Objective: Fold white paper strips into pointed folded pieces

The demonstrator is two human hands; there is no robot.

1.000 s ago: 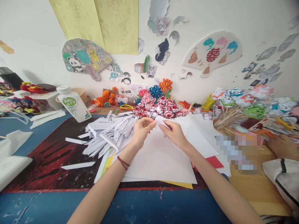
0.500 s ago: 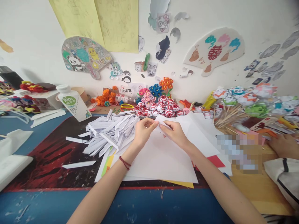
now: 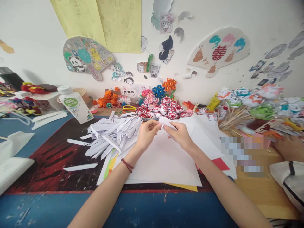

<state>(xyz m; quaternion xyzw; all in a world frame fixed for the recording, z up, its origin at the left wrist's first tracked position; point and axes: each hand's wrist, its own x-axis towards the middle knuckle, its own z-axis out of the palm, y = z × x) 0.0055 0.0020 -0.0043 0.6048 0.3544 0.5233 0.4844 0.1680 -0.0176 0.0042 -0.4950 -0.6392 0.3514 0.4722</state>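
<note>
Above the stacked white sheets (image 3: 161, 161), both of my hands pinch one small piece of white paper (image 3: 167, 122). My left hand (image 3: 148, 131) grips its left end between thumb and fingertips, with a dark red cord round the wrist. On the right side of the piece, my right hand (image 3: 178, 133) holds it with fingers curled behind. The piece's exact folds are too small to tell. A heap of folded white paper strips (image 3: 114, 136) lies left of my left hand.
Behind the sheets are red-and-white paper flowers (image 3: 167, 108) and orange flowers (image 3: 108, 98). A white bottle (image 3: 75, 106) stands back left. Flowers on sticks (image 3: 234, 117) lie at right, near another person's hand (image 3: 289, 148). Single strips (image 3: 80, 167) lie on the dark mat.
The small paper has tilted slightly between my fingers, and my right hand has shifted a little to the right. My left hand keeps its pinch.
</note>
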